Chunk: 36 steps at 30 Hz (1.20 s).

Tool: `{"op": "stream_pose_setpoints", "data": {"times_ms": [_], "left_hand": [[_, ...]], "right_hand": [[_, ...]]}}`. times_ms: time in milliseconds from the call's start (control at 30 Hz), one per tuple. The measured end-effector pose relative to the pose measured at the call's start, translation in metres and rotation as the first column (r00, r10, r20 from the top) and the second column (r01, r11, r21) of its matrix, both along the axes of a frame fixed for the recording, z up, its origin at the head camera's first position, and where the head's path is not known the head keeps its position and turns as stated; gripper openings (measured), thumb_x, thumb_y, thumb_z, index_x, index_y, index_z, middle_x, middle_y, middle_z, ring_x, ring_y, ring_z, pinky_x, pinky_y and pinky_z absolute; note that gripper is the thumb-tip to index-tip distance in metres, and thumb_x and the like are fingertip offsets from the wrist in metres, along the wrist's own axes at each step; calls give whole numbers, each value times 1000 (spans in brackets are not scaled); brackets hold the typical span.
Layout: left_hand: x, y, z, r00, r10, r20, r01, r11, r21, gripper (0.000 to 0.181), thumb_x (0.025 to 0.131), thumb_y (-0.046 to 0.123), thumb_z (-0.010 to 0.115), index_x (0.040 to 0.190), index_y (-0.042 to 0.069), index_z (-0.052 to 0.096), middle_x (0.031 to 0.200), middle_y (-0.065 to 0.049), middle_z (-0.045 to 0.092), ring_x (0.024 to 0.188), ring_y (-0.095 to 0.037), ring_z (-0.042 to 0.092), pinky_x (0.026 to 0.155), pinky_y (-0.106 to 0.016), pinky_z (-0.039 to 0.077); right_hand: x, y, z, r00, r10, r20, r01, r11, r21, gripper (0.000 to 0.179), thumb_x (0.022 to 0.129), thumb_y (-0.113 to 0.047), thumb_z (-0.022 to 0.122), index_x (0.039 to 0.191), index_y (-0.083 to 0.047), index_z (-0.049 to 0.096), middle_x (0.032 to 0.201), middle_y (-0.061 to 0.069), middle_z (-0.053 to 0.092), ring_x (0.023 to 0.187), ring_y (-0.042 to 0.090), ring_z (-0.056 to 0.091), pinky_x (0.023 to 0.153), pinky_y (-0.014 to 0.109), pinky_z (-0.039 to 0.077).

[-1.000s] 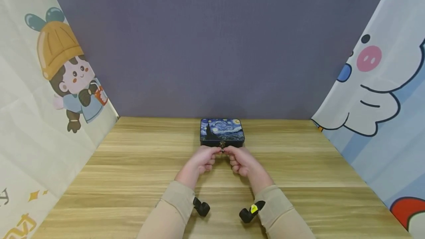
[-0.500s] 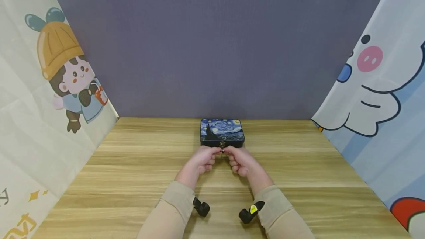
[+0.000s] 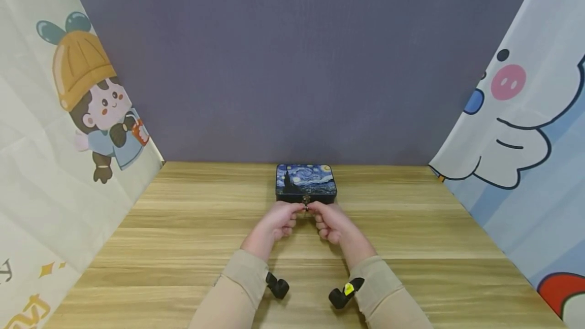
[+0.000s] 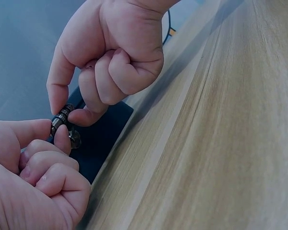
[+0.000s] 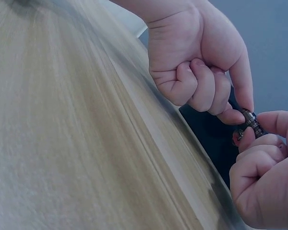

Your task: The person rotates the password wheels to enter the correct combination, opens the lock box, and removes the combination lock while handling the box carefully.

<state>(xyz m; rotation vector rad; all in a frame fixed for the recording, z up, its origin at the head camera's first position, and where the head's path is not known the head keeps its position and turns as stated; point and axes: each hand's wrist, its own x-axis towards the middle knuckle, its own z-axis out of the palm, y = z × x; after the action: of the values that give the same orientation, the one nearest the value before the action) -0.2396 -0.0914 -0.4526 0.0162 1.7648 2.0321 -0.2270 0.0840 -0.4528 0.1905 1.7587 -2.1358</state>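
A tin box (image 3: 306,179) with a starry night painting on its lid stands closed at the table's back, a metal clasp (image 3: 306,199) on its front. At the clasp is a small metal combination lock (image 4: 61,120) with ringed dials. My left hand (image 3: 280,217) pinches one end of it between thumb and forefinger, the other fingers curled in. From the opposite side my right hand (image 3: 333,222) pinches the other end the same way. In the right wrist view, fingertips cover parts of the lock (image 5: 252,122); its digits are too small to read.
The wooden table (image 3: 205,268) spreads around both forearms. A dark grey panel (image 3: 292,65) rises right behind the box. Printed cloths hang at the left (image 3: 36,166) and right (image 3: 516,156). Black wrist cameras (image 3: 277,286) are strapped at the cuffs.
Both hands stay at the lock with hardly any visible movement. The whole head view has shifted very slightly; the box stays in place.
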Motion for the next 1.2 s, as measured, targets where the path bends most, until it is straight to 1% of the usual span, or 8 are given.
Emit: {"op": "stream_pose_setpoints", "data": {"times_ms": [200,567,700,800,933,1067,1200], "left_hand": [[0,0,0,1000,-1,-1,1,1000,-3,33,101,21,61,110,-10,63,58,9,30,45,-4,20,41,-19,20],[0,-1,-1,1000,-7,-2,7,1000,1,31,101,22,61,108,-8,63,58,8,31,46,-4,21,42,-19,21],[0,-1,-1,1000,-7,-2,7,1000,0,31,101,22,61,106,-8,63,58,8,30,45,-5,20,42,-20,21],[0,-1,-1,1000,-7,-1,7,1000,3,30,101,22,60,106,-8,62,58,8,30,45,-5,20,42,-20,21],[-1,-2,-1,1000,-11,4,10,1000,14,31,102,22,59,108,-8,62,58,8,30,45,-4,20,42,-20,20],[-1,-2,-1,1000,-18,10,18,999,27,32,103,22,57,110,-9,61,58,9,31,45,-3,20,42,-19,19],[-1,-2,0,1000,-17,21,16,999,39,29,103,22,57,106,-7,61,58,9,31,45,-3,19,41,-19,19]], "right_hand": [[1,-1,0,1000,1,-6,-1,1000,10,26,94,-24,64,72,-13,54,54,-10,29,41,1,24,37,17,20],[2,-1,2,1000,-1,-7,2,1000,26,26,93,-26,65,73,-12,55,54,-9,29,41,2,23,37,18,20],[2,0,3,1000,1,3,-1,1000,20,27,94,-30,66,79,-9,59,54,-9,29,42,3,23,37,19,19],[1,2,4,1000,12,15,-12,1000,6,29,95,-33,66,88,-6,61,55,-10,29,42,3,23,37,19,19],[0,6,5,999,12,33,-11,1000,-11,33,96,-35,65,97,-3,60,55,-11,29,42,3,22,38,18,19],[0,10,6,999,-3,45,4,1000,-26,34,97,-35,65,102,-2,58,55,-11,29,42,2,22,38,18,18],[0,13,7,999,-9,40,11,999,-42,34,98,-35,64,104,-2,57,55,-12,29,42,1,22,38,17,18]]}}
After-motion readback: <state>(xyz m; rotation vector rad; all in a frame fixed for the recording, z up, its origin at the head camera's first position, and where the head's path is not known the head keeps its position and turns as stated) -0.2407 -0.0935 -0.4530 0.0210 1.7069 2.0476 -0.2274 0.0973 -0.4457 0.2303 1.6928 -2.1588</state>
